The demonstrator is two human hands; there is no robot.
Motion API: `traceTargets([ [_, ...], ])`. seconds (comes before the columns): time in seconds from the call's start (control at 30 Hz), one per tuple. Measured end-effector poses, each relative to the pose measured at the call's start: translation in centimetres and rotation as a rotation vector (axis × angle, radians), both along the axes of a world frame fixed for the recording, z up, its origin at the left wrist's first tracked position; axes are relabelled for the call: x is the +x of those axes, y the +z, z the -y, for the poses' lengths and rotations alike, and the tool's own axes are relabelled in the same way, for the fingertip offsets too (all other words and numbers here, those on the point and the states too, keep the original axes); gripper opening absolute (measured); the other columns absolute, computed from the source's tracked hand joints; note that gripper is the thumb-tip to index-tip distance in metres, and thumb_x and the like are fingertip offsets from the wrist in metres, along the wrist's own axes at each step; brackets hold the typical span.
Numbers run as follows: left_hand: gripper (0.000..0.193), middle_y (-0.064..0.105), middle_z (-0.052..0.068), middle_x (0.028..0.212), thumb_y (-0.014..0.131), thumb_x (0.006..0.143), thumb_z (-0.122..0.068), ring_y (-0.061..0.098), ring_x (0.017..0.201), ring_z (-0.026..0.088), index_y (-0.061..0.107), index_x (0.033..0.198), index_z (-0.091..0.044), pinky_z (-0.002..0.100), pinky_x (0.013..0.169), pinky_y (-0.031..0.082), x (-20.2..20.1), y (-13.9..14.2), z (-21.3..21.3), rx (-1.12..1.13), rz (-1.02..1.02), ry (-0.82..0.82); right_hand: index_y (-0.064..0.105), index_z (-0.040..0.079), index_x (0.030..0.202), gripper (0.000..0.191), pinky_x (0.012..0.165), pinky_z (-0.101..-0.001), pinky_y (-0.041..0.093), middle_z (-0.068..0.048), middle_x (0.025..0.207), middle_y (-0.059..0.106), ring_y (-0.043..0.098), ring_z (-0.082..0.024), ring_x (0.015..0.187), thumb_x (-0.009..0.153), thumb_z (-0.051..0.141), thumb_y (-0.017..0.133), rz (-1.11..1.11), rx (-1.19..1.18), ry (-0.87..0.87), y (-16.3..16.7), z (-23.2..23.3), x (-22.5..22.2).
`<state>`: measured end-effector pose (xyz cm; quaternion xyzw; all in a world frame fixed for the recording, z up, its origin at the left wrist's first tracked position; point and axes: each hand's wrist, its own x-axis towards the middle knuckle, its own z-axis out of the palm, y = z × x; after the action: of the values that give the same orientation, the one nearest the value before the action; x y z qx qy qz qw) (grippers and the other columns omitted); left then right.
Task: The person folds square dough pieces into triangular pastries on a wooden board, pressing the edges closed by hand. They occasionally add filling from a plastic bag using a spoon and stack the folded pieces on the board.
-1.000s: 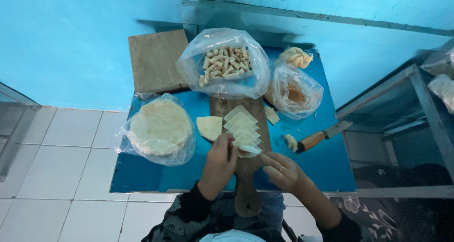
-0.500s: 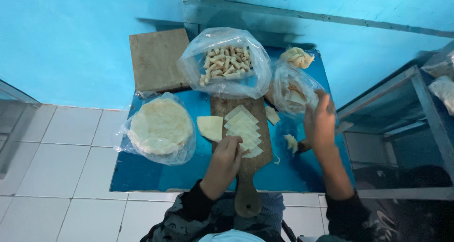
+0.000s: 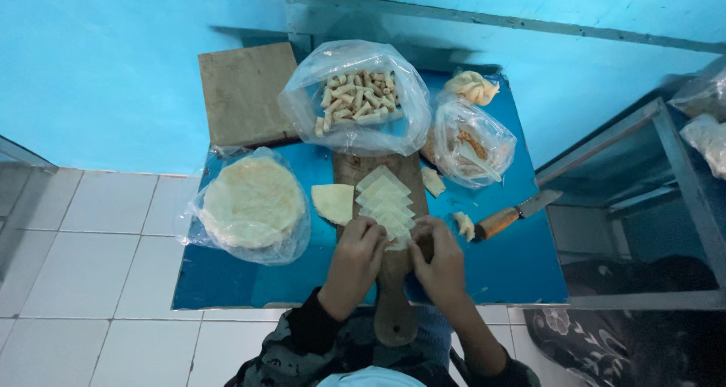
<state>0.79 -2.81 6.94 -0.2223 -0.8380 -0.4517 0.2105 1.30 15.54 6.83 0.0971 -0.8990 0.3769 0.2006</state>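
Bench (image 3: 514,273), blue-topped, carrying wooden paddle board (image 3: 393,311) at centre. Left of the board: bagged stack of round wrappers (image 3: 253,202). Beyond the board: bag of rolled pieces (image 3: 355,100). Right of the board: smaller bag (image 3: 473,141), then knife (image 3: 514,215). On the board: fanned pastry squares (image 3: 386,202). Left hand (image 3: 359,255) curled at the nearest square, as half a second ago. Right hand (image 3: 439,258), earlier stretched out towards the smaller bag, now back at the board, fingers bent onto the same square; actual pinch hidden on both.
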Motion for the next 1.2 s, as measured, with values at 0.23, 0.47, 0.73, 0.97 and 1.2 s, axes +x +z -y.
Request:
traceTargets([
  [0.23, 0.010, 0.059, 0.017, 0.098, 0.070, 0.089, -0.004, 0.059, 0.097, 0.037, 0.063, 0.096, 0.001, 0.045, 0.082, 0.049, -0.1, -0.4, -0.1, 0.008, 0.012, 0.010, 0.055, 0.004, 0.116, 0.038, 0.081, -0.0388, 0.058, -0.016, 0.104, 0.068, 0.072, -0.033, 0.098, 0.084, -0.002, 0.075, -0.209, 0.001, 0.064, -1.9, 2.0, -0.2],
  [0.47, 0.020, 0.062, 0.019, 0.099, 0.066, 0.091, -0.001, 0.061, 0.097, 0.037, 0.066, 0.111, 0.003, 0.046, 0.081, 0.050, -0.1, -0.4, -0.2, 0.026, 0.062, 0.009, 0.051, 0.002, 0.122, 0.045, 0.083, -0.0394, 0.058, -0.019, 0.110, 0.066, 0.072, -0.035, 0.100, 0.084, -0.005, 0.074, -0.220, 0.047, 0.222, -3.0, 1.5, -0.4],
  [0.73, 0.011, 0.061, 0.018, 0.098, 0.071, 0.086, -0.002, 0.061, 0.096, 0.036, 0.067, 0.095, 0.003, 0.045, 0.082, 0.051, -0.2, -0.7, 0.0, 0.018, 0.003, -0.008, 0.059, 0.005, 0.115, 0.044, 0.087, -0.0428, 0.056, -0.018, 0.112, 0.068, 0.070, -0.039, 0.104, 0.076, 0.001, 0.079, -0.155, 0.180, 0.340, -0.8, -1.3, -0.8],
  [0.97, 0.019, 0.058, 0.019, 0.101, 0.073, 0.079, -0.001, 0.060, 0.098, 0.038, 0.064, 0.096, 0.005, 0.045, 0.081, 0.050, -0.4, 0.2, 0.9, 0.025, 0.043, -0.125, 0.060, 0.006, 0.115, 0.032, 0.083, -0.0372, 0.060, -0.014, 0.107, 0.071, 0.074, -0.031, 0.101, 0.088, 0.002, 0.076, -0.059, 0.142, 0.458, -0.5, -1.8, -2.6],
  [1.2, 0.008, 0.058, 0.017, 0.100, 0.067, 0.088, 0.003, 0.060, 0.096, 0.035, 0.065, 0.095, 0.003, 0.043, 0.081, 0.051, -0.8, -0.4, 0.2, -0.061, 0.015, -0.069, 0.055, 0.005, 0.114, 0.039, 0.082, -0.0385, 0.059, -0.016, 0.106, 0.070, 0.074, -0.032, 0.101, 0.082, 0.006, 0.077, -0.049, 0.078, 0.455, 0.0, -2.0, -3.0],
])
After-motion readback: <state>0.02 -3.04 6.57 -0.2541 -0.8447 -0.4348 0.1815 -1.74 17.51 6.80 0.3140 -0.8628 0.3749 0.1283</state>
